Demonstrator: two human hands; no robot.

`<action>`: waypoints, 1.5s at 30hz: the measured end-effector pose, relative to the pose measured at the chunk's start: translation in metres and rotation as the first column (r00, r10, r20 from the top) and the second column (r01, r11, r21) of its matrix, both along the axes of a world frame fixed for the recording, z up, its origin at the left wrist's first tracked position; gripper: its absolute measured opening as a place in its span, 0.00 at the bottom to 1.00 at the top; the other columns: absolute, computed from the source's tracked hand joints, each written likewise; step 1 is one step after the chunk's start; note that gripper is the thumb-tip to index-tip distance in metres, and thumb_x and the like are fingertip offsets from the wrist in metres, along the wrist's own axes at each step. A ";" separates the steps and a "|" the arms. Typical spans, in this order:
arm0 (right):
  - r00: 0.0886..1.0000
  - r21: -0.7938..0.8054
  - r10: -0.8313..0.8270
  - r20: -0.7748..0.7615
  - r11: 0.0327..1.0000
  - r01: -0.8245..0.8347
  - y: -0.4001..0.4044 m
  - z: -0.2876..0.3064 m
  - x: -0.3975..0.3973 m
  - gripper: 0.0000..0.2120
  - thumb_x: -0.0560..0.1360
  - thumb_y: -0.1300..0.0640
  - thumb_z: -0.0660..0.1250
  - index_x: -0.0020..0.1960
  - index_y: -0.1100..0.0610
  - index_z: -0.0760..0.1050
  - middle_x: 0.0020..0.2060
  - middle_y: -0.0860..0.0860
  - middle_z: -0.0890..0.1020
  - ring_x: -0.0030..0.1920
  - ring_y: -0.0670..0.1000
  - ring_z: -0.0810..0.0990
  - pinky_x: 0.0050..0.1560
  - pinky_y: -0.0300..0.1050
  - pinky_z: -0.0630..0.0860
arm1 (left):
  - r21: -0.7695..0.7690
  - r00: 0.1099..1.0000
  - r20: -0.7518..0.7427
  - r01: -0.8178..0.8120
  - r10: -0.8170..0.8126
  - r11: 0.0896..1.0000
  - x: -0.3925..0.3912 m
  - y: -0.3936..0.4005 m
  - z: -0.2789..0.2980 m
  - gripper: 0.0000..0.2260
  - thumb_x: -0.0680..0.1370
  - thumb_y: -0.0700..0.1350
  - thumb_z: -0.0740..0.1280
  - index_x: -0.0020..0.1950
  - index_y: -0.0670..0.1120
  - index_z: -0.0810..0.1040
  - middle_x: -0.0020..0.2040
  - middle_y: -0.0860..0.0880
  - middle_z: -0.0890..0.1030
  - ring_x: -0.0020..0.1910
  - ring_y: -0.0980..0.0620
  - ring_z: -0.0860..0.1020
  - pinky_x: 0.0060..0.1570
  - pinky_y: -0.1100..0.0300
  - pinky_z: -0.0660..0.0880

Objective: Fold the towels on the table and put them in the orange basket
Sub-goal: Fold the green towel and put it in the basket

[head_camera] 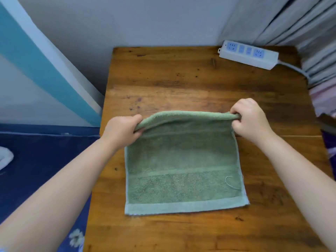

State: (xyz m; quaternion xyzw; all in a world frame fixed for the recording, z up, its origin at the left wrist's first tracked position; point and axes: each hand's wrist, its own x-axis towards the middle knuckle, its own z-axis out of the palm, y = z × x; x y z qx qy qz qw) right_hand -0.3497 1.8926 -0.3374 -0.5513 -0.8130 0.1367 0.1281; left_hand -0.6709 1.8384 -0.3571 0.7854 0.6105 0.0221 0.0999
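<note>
Both hands (121, 130) (250, 120) pinching green towel (181, 168), wooden table (181, 73)

The green terry-cloth towel (181, 160) has a matt, looped, slightly rough pile, crossed by two flatter woven bands and finished along its near edge with a smooth, paler hem, from which a loose thread curls near the right side. It lies on a brown wooden table (181, 73) whose planks show dark knots, scuffs and streaky grain under a soft satin sheen. At the table's far right corner sits a white plastic power strip (248, 54), smooth and faintly glossy, with pale blue socket faces, beside grey pleated cloth curtains (300, 24) that look matt.
</note>
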 end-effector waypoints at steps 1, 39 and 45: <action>1.000 0.019 0.010 -0.005 1.000 -0.010 -0.019 -0.001 0.005 0.09 0.59 0.78 0.63 0.35 0.68 0.75 0.33 0.64 0.77 0.39 0.64 0.74 0.43 0.53 0.72 | 0.034 0.996 0.001 0.091 -0.091 0.995 0.000 -0.017 0.006 0.09 0.69 0.41 0.73 0.41 0.38 0.76 0.29 0.41 0.79 0.28 0.42 0.78 0.24 0.56 0.72; 0.987 0.047 0.050 0.150 0.997 -0.058 -0.208 -0.040 0.004 0.17 0.58 0.73 0.66 0.46 0.69 0.79 0.47 0.65 0.81 0.53 0.68 0.79 0.56 0.71 0.67 | 0.132 0.994 0.093 0.043 -0.056 0.990 0.047 -0.179 -0.022 0.16 0.75 0.43 0.57 0.45 0.34 0.81 0.42 0.38 0.82 0.40 0.40 0.82 0.36 0.53 0.80; 0.971 -0.195 0.122 0.204 0.977 -0.082 -0.158 -0.061 -0.089 0.25 0.79 0.55 0.50 0.75 0.56 0.49 0.76 0.52 0.49 0.76 0.52 0.43 0.72 0.51 0.35 | -0.121 0.916 0.144 -0.360 0.375 0.925 0.089 -0.123 -0.054 0.21 0.81 0.44 0.53 0.74 0.44 0.57 0.76 0.44 0.54 0.76 0.46 0.48 0.73 0.52 0.46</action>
